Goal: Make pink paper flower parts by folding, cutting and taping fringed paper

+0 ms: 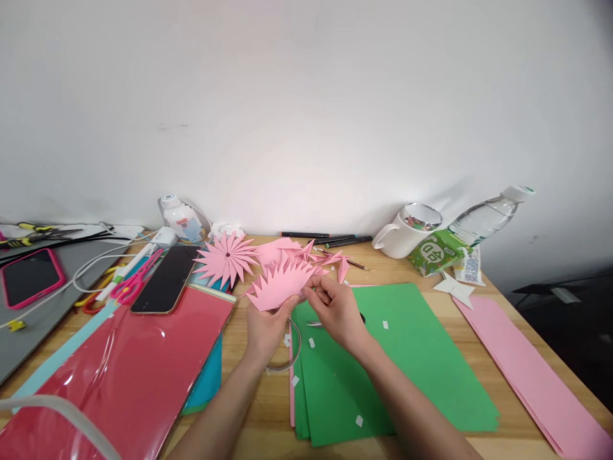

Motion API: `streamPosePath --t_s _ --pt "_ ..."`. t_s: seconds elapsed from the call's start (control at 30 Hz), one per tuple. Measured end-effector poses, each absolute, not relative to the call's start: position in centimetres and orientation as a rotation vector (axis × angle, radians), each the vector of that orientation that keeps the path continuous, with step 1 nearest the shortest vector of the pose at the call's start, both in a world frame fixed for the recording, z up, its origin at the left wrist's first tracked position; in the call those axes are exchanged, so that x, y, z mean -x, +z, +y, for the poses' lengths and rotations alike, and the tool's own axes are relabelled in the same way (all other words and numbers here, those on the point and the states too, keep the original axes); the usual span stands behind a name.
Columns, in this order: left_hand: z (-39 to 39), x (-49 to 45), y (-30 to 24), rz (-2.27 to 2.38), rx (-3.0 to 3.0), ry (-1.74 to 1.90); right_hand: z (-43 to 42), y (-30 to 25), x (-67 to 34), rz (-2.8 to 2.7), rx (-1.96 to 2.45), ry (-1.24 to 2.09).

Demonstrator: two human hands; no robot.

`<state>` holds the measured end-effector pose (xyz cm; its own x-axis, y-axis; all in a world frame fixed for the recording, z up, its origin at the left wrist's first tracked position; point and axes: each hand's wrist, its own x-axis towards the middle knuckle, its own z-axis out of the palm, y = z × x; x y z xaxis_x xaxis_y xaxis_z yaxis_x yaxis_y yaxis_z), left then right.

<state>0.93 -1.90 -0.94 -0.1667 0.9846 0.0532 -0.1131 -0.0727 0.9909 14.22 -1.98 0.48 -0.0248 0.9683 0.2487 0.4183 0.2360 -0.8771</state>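
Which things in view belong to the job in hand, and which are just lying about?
Likely in the job:
pleated pink paper, in the left hand, right hand at its edge
pointed pink paper rosette
pink paper stack

Likely just lying about:
white mug
water bottle
pink-cased phone
black-screened smartphone
labelled white bottle

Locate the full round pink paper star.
In the head view, the pink paper star sits left of centre, between the black smartphone and the pleated pink paper in the left hand.
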Motion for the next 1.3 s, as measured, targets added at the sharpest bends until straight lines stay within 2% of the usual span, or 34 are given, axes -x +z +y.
streamPosePath --t_s 0.4,0.7,1.3 --pt "-1.8 -0.9 -1.2 1.113 -0.987 1.428 -1.9 0.5 -14.4 -1.625 1.326 0.77" --pt "-1.8 -0.8 -1.0 1.159 -1.031 1.417 -2.0 0.2 -14.3 -1.661 1.338 0.618" --pt "-1.7 -0.7 -0.6 1.199 -1.1 1.404 -2.3 -0.9 -12.8 -1.656 1.358 0.033"
